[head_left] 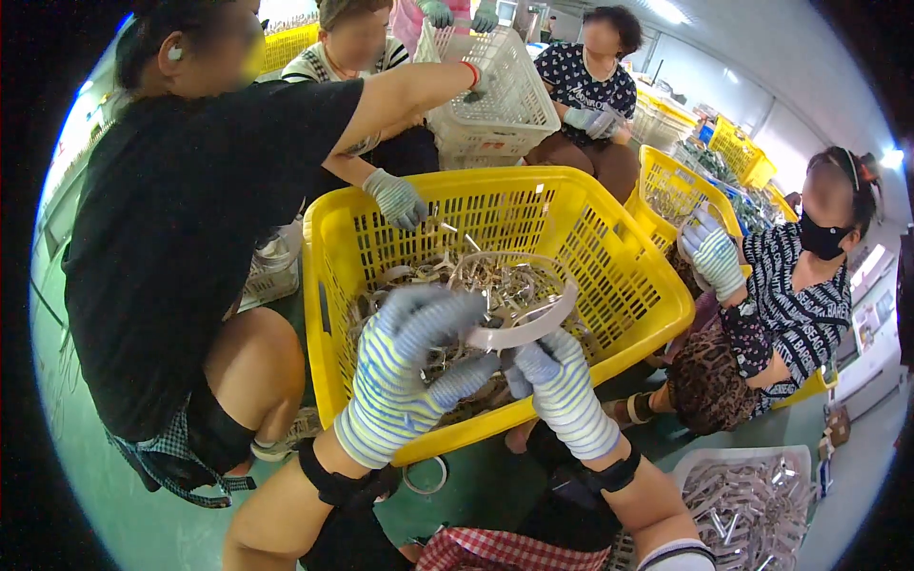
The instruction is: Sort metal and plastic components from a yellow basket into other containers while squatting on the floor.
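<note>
My right hand [566,392], in a striped glove with grey-blue fingertips, pinches a pale, curved band [519,335] that loops up over the big yellow basket [609,228]. Beside the band's left end is my left hand [405,366], gloved alike, its fingers and thumb apart. Those fingers are blurred by motion, and whether they touch the band is hard to make out. Below both hands, a tangled heap of metallic and pale strips [428,276] lies in the basket.
Across the basket's left rim reaches a co-worker's gloved hand [398,198]. White crates [495,119] stand behind. At right, another person's gloved hand [714,252] is raised near a second yellow basket [657,181]. A white basket [804,466] of strips sits at lower right; a pale ring [425,487] lies on the floor.
</note>
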